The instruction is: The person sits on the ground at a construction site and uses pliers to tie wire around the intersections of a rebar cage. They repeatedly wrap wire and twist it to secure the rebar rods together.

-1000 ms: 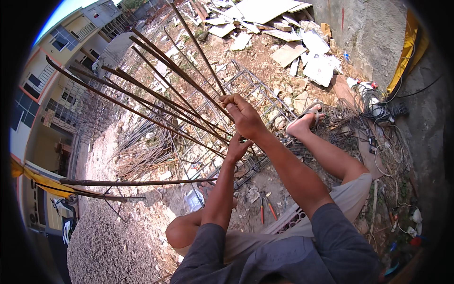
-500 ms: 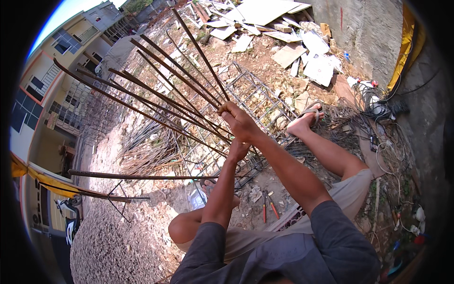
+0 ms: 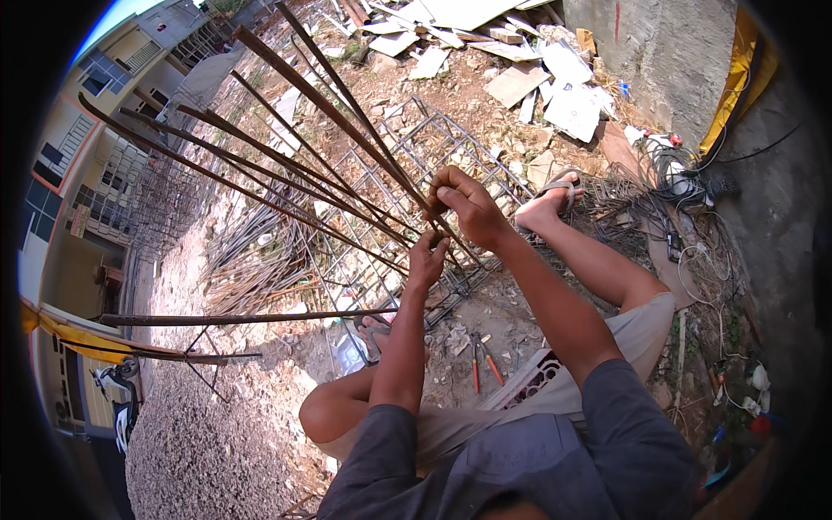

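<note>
Several long, rusty brown steel rods fan out toward the upper left from a spot in front of me. My left hand is closed round the lower part of the bundle, thumb up. Just above and to the right, my right hand has its fingers curled against the upper rods, seemingly pinching one; its grip is partly hidden. Below my hands, the rods' lower ends run into a dark wire framework. One separate rod lies nearly level to the left, over a small bar stand.
Red-handled pliers lie on the dirt between my legs. A bar cage and loose rods cover the ground beyond. Broken white boards lie at the far right, tangled cables by the wall, and gravel at left.
My right hand has shifted right, away from the left hand. The upper rods have swung leftward and bunched closer together. The view has moved slightly.
</note>
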Demonstrator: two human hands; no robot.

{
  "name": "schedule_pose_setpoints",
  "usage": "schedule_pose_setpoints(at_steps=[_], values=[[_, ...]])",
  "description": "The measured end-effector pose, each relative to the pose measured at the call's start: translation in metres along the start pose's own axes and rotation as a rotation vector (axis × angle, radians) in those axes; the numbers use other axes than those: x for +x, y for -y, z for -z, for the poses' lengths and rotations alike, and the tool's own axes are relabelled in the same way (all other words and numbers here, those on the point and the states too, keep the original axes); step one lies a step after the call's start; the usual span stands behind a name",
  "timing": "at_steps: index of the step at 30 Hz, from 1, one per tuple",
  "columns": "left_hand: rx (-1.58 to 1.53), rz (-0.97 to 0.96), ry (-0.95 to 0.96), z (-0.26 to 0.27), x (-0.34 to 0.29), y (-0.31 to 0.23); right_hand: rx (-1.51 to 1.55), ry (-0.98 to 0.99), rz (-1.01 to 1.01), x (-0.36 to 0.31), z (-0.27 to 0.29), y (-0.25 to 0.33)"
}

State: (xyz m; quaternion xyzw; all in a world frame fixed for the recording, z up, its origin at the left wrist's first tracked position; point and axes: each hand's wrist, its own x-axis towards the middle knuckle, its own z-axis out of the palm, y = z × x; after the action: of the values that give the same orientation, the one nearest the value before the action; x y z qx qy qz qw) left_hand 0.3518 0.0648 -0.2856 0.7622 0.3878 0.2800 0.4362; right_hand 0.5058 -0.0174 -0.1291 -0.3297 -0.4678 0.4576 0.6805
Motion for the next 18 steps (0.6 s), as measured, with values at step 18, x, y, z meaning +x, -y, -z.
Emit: schedule_pose_setpoints(at_steps=[18], values=[[-0.537,0.086,0.143,-0.021,-0.003,0.029,-0.133,-0.165,0.136,0.004,-0.026,-0.005]])
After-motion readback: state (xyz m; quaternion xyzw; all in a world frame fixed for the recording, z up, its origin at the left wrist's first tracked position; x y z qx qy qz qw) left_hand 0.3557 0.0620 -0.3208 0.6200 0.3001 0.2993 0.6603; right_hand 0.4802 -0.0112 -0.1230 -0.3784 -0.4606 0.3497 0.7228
